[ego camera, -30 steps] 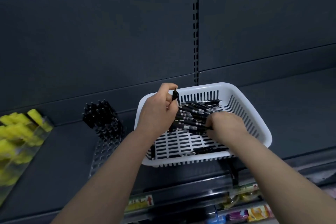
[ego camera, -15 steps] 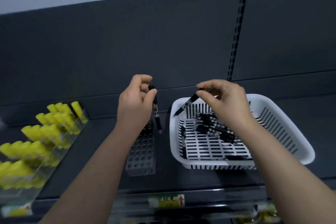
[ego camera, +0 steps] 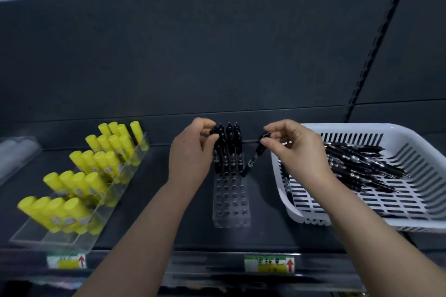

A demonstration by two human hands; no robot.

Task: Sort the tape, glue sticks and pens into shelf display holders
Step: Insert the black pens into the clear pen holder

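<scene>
A clear pen holder point(ego camera: 231, 202) with rows of holes stands on the dark shelf; several black pens point(ego camera: 230, 149) stand upright in its back rows. My left hand point(ego camera: 190, 152) pinches the top of a pen at the holder's back left corner. My right hand point(ego camera: 296, 149) holds a black pen point(ego camera: 254, 158) by its upper end, tilted, its tip at the holder's right edge. A white slotted basket point(ego camera: 420, 152) on the right holds several loose black pens point(ego camera: 359, 164).
A clear stepped tray point(ego camera: 55, 239) at the left holds rows of yellow glue sticks point(ego camera: 96, 164). A blurred clear holder point(ego camera: 14, 152) sits at the far left. Price labels point(ego camera: 269, 264) line the shelf's front edge. A dark back panel rises behind.
The view has swung left, so the basket now sits at the right. Both hands carried pens from the basket to the pen holder; the left pen now stands among the upright ones.
</scene>
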